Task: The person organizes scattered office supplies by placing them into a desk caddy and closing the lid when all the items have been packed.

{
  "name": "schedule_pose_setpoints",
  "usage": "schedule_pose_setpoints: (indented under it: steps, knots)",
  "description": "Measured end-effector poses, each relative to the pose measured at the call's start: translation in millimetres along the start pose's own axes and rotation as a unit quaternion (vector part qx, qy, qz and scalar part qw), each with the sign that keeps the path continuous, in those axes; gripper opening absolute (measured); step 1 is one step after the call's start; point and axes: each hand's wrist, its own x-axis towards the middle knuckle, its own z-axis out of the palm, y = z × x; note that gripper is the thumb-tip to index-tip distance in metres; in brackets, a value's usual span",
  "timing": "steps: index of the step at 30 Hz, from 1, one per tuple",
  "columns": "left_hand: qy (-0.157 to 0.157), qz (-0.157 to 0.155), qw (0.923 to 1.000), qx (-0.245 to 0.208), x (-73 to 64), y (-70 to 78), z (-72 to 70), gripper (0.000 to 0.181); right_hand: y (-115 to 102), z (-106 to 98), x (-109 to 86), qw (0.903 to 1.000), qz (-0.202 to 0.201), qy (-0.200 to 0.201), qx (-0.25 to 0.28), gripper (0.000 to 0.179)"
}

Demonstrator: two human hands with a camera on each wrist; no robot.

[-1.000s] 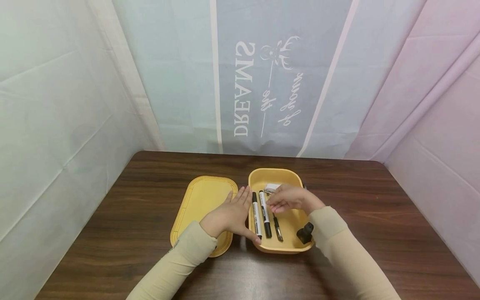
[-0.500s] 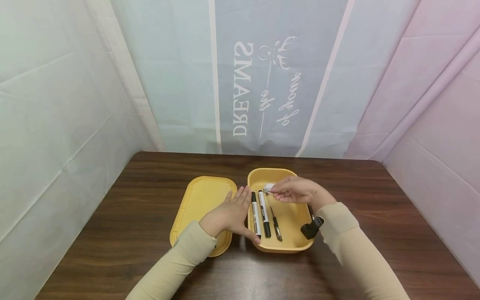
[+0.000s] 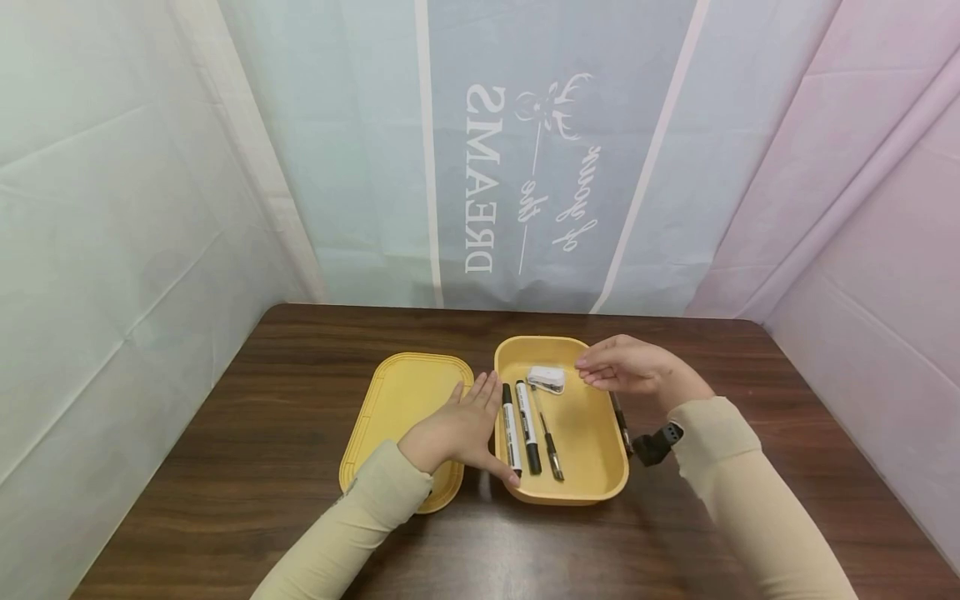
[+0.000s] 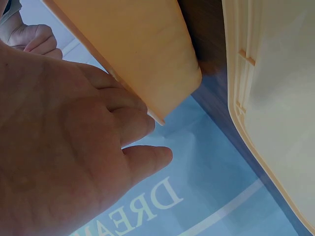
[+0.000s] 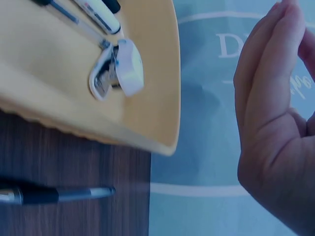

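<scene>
A yellow box (image 3: 558, 500) stands on the table, with two white-and-black markers (image 3: 513, 429) and a black-grip pen (image 3: 552, 454) lying inside. Near its far end sits a small white object (image 3: 546, 378) with a greyish lower part, its kind unclear. My left hand (image 3: 461, 425) rests along the box's left rim, fingers straight and thumb at the front corner. Above the right rim, my right hand (image 3: 626, 365) holds nothing; its fingers are together and slightly bent in the right wrist view.
The flat yellow lid (image 3: 405, 392) lies left of the box, partly under my left forearm. Another pen (image 5: 54, 195) lies on the dark wooden table (image 3: 300, 392) along the box's right side. A printed cloth (image 3: 360, 167) hangs behind the table.
My right hand has moved from over the pen, past the white object, to the right rim. The white object now shows fully and appears slightly turned. My left hand has stayed put.
</scene>
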Motion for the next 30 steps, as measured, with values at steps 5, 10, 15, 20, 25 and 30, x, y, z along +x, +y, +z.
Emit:
schedule_pose_setpoints:
  steps: [5,10,15,20,25,30]
  knots:
    - [0.0,0.001,1.0,-0.003,0.0,0.0,0.3,0.133,-2.4,-8.7,-7.6,0.9996,0.011,0.023,-0.015,0.022]
    - [-0.003,0.001,1.0,-0.005,-0.4,0.3,0.1,0.133,-2.4,-14.0,-13.4,0.9968,0.017,0.045,-0.064,0.016]
    - [-0.004,0.002,1.0,-0.003,-0.3,0.2,0.8,0.132,0.4,-15.1,-16.1,0.986,0.017,0.075,-0.148,0.017]
    - [0.002,0.002,1.0,0.003,0.1,0.5,2.4,0.133,3.6,-15.6,-17.5,0.9695,0.005,0.119,-0.214,0.032]
    - [0.005,0.003,1.0,0.002,-0.1,0.9,3.5,0.133,6.4,-18.1,-18.7,0.944,-0.015,0.174,-0.28,0.025]
    - [0.005,0.001,1.0,0.001,-0.6,1.4,5.0,0.133,13.1,-22.1,-18.3,0.8577,-0.002,0.249,-0.45,0.022]
